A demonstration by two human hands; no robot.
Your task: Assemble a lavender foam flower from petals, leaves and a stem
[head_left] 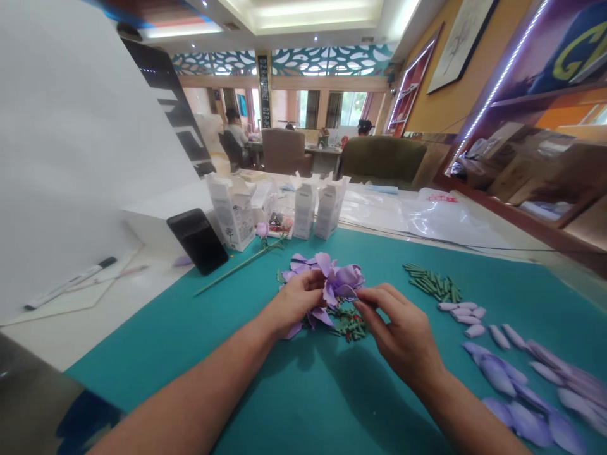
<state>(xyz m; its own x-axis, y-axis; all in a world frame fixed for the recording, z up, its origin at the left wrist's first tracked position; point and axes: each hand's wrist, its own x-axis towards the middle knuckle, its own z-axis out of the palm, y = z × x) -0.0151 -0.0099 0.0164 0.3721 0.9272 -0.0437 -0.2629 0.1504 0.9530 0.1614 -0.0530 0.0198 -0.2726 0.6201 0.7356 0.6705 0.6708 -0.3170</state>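
A purple artificial flower with curled petals is held just above the green mat. My left hand is closed on it from the left, fingers partly hidden behind the petals. From the right, my right hand pinches the edge of a lower petal between thumb and fingertips. Beneath and behind the flower lie more purple petals and a heap of small green pieces with bits of red. What the left fingertips grip underneath cannot be seen.
Green sticks, lilac buds and loose purple petals lie on the mat at right. Behind stand white boxes, a leaning black phone and a stemmed flower. A marker lies left. People sit far back.
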